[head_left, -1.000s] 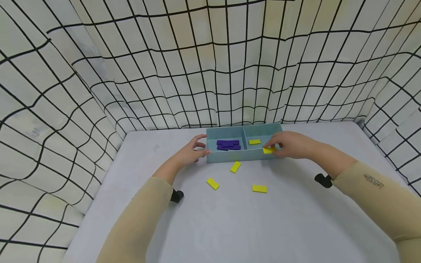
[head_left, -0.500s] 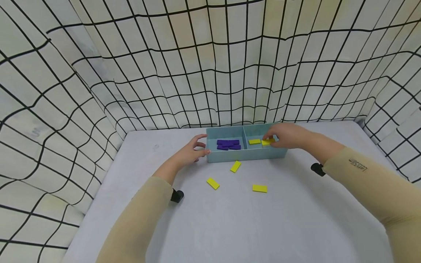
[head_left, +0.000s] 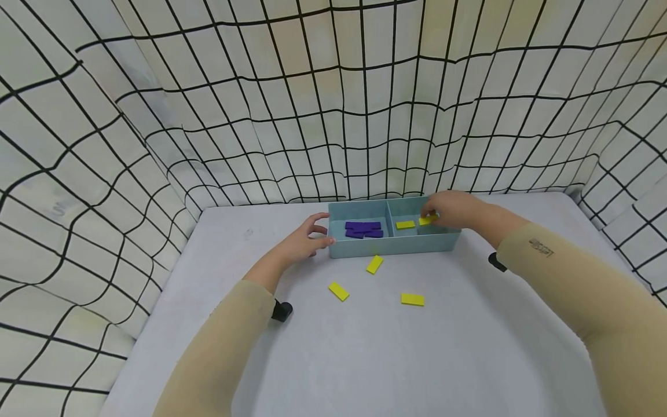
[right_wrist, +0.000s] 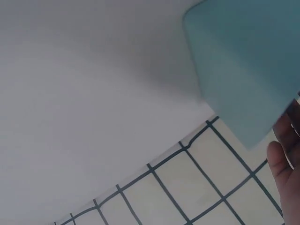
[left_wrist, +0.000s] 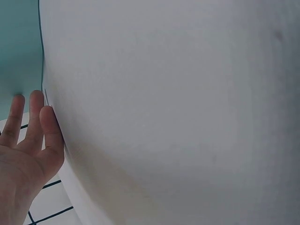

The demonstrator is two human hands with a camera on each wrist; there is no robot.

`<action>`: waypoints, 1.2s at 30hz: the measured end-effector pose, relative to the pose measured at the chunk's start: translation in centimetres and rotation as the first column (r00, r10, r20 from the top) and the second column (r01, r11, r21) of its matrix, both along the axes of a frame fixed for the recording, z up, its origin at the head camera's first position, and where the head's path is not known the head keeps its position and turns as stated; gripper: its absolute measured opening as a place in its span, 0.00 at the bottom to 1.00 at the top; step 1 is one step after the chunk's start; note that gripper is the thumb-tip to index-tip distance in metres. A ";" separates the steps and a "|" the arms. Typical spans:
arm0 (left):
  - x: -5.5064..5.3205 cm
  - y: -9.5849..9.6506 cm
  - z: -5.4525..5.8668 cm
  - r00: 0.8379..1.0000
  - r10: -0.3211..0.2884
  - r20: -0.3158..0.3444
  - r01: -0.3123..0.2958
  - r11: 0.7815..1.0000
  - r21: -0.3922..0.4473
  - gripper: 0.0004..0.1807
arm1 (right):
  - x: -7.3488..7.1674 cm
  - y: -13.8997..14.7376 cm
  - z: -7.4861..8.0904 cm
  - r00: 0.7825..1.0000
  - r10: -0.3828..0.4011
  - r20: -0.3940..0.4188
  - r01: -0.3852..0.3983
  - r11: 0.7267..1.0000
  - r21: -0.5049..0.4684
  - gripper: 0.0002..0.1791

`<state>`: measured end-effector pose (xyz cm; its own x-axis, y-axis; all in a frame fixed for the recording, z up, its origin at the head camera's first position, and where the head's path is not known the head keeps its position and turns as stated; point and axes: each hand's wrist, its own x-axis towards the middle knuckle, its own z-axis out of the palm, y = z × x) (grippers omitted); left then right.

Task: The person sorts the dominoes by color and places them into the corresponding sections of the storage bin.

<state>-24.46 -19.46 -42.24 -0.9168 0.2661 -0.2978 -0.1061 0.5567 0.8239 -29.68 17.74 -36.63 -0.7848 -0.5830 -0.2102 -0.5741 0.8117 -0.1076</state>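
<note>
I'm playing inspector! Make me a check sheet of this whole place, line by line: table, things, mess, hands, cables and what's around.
Surface: white tabletop, with a blue-green box near its far edge.
Job's things: purple pieces, some overlapping, in the left compartment; one yellow piece lying in the right compartment; three loose yellow pieces in front of the box, apart from one another.
Clutter: nothing seen.
Hands: left hand touches the box's left end; right hand pinches another yellow piece at the right compartment.
Cables: nothing seen.
Surroundings: pale backdrop with black grid lines, behind and at both sides.
</note>
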 end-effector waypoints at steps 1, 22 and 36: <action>0.0 0.0 0.0 1.000 0.000 -0.001 0.000 1.000 -0.001 0.41 | -0.2 0.0 -0.2 1.000 -0.003 -0.001 0.003 1.000 0.007 0.14; 0.1 -0.1 0.1 1.000 0.001 0.000 -0.001 1.000 0.004 0.40 | -2.0 -0.5 -2.6 0.994 0.066 -0.082 -0.057 0.993 0.107 0.11; -0.1 -0.2 -0.3 1.000 -0.008 -0.021 0.008 1.000 -0.012 0.41 | -1.8 -1.1 -2.6 0.995 0.054 -0.082 -0.045 0.994 0.104 0.13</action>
<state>-24.55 -19.65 -42.55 -0.9207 0.2700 -0.2819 -0.0845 0.5673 0.8192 -31.45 16.63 -39.21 -0.7732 -0.6005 -0.2041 -0.6173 0.7863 0.0249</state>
